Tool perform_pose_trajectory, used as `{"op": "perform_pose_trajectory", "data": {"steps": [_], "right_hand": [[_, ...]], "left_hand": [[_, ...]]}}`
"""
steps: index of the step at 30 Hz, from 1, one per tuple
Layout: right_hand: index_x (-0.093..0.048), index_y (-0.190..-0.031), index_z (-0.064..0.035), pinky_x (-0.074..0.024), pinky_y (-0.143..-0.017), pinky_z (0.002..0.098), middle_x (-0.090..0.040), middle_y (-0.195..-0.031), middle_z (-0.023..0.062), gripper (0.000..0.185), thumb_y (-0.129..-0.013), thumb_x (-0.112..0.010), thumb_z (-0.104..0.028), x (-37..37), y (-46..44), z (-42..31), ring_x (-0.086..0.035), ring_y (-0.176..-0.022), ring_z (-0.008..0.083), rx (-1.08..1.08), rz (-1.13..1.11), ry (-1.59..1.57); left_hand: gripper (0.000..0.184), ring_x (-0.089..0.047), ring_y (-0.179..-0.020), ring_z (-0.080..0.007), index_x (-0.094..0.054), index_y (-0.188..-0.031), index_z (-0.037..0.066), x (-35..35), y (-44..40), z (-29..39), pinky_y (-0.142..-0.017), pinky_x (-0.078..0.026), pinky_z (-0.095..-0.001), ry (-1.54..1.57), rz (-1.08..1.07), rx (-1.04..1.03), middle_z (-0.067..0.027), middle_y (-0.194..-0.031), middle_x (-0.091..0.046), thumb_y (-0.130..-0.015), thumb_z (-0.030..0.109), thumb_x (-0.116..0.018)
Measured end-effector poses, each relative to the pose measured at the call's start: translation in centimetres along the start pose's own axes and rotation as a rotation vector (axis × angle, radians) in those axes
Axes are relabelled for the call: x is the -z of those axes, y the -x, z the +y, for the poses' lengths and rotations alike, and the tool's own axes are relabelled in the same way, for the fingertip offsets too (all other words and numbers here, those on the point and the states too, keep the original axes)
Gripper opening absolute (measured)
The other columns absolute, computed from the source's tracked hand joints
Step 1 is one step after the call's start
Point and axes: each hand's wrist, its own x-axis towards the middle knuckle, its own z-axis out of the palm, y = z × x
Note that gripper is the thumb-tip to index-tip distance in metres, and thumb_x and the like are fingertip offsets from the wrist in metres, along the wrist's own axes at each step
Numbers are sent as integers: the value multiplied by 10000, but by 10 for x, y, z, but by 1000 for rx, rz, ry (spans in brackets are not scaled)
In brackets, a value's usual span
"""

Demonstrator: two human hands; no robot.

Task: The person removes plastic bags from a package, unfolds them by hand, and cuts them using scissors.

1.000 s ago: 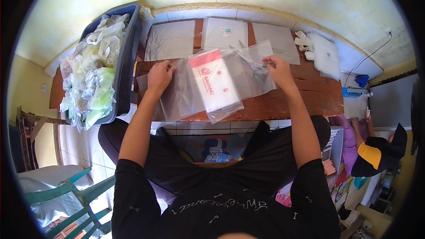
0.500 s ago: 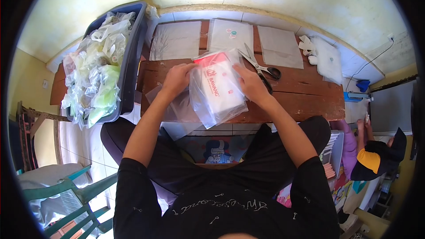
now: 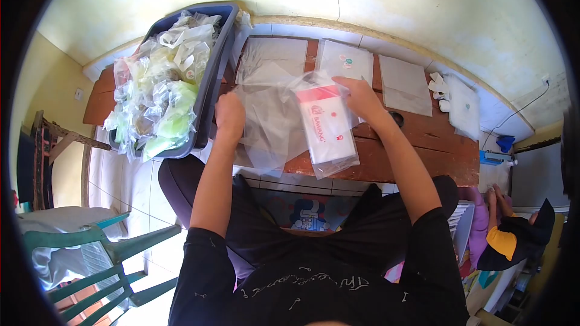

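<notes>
The packet (image 3: 329, 133) lies on the table (image 3: 423, 160), its lower end at the near edge, below and slightly left of the right fingers. It appears light and flexible; the printed stack inside should bend as one soft slab, while the loose clear margin should crumple readily. The sleeve is glossy and probably slippery, so a hold on the margin alone may let the contents slide. The firmer hold is across the full thickness at a long side, thumb above, fingers beneath. The film (image 3: 263, 124) spreads between the two hands, thin and limp; it is best held at a corner or edge with light tension, since it may cling or crease. The left hand (image 3: 230, 115) is curled closed, apparently pinching the film's left edge, though the fingertips are partly hidden. The right hand (image 3: 362, 99) grips the packet's upper right corner between thumb and fingers. A dark loop (image 3: 397, 119) shows just beside the right wrist. Beyond the fingers lie flat sheets: plain (image 3: 278, 51), printed (image 3: 356, 60) and, farther right, grey (image 3: 406, 84).
</notes>
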Motion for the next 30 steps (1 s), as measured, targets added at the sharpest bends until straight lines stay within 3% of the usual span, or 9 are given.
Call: {"op": "perform_pose_trajectory", "data": {"steps": [3, 5, 9, 11, 15, 17, 20, 24, 30], "right_hand": [[-680, -1113, 4, -505, -886, 401, -670, -1070, 246, 445, -732, -476, 108, 20, -6, 1, -658, -970, 384, 4, -22, 103], [-685, -1092, 4, -516, -841, 394, -681, -1027, 242, 447, -721, -465, 120, 34, -6, -4, -672, -915, 361, -45, -46, 26], [-694, -1053, 5, -533, -723, 351, -706, -935, 193, 479, -682, -433, 157, 56, -2, -15, -685, -785, 246, -62, -161, -138], [-685, -1077, 2, -534, -706, 331, -708, -984, 173, 476, -702, -434, 154, 65, -2, -30, -682, -793, 220, -76, -239, -248], [-634, -1183, 0, -539, -688, 291, -695, -1110, 115, 507, -741, -443, 161, 82, -8, -57, -671, -824, 169, -59, -406, -604], [-612, -1219, -1, -551, -710, 296, -684, -1130, 118, 510, -763, -449, 161, 97, -10, -65, -677, -852, 180, -90, -312, -643], [-568, -1279, -3, -568, -742, 303, -676, -1139, 137, 493, -814, -483, 136, 111, -15, -58, -685, -892, 194, -181, -123, -677], [-524, -1347, -28, -553, -739, 286, -683, -1144, 149, 459, -895, -559, 41, 127, -16, -19, -679, -924, 177, -374, 66, -592], [-618, -1239, -4, -547, -739, 279, -716, -1071, 113, 330, -911, -590, -6, 146, -18, 14, -674, -910, 157, -335, 63, -243]], "left_hand": [[175, -661, -1028, -389, -685, -955, -36, 1, -2, -2, -879, -531, -476, 72, -29, 53, -254, -1052, -669, -864, 57, -566], [305, -582, -1172, -381, -621, -1145, -30, 3, 10, 12, -1005, -457, -453, -117, 270, -83, -246, -1194, -619, -872, 106, -602], [503, -500, -1258, -378, -523, -1306, -5, -2, 12, 46, -1075, -388, -434, -20, 544, -431, -227, -1299, -561, -857, 164, -675], [599, -522, -1229, -380, -516, -1341, 10, -13, 9, 66, -1060, -403, -436, 696, 128, -619, -228, -1286, -570, -822, 206, -743], [576, -588, -1157, -303, -538, -1306, -4, -10, 22, 100, -1016, -446, -416, 866, -8, -666, -199, -1237, -608, -825, 218, -764], [447, -672, -953, -203, -589, -1221, -25, -17, 23, 103, -862, -526, -340, 1251, -498, -525, -149, -1082, -678, -865, 204, -735], [295, -679, -754, -127, -638, -1114, -18, -23, 14, 90, -688, -531, -262, 1186, -779, -387, -88, -913, -708, -889, 161, -707], [239, -668, -700, -131, -648, -1095, 16, -19, 34, 84, -674, -518, -249, 1302, -866, -273, -75, -842, -706, -896, 141, -690], [202, -685, -724, -141, -651, -1070, 43, -31, 46, 81, -624, -515, -240, 1066, -1028, -275, -71, -867, -714, -902, 153, -671]]}}
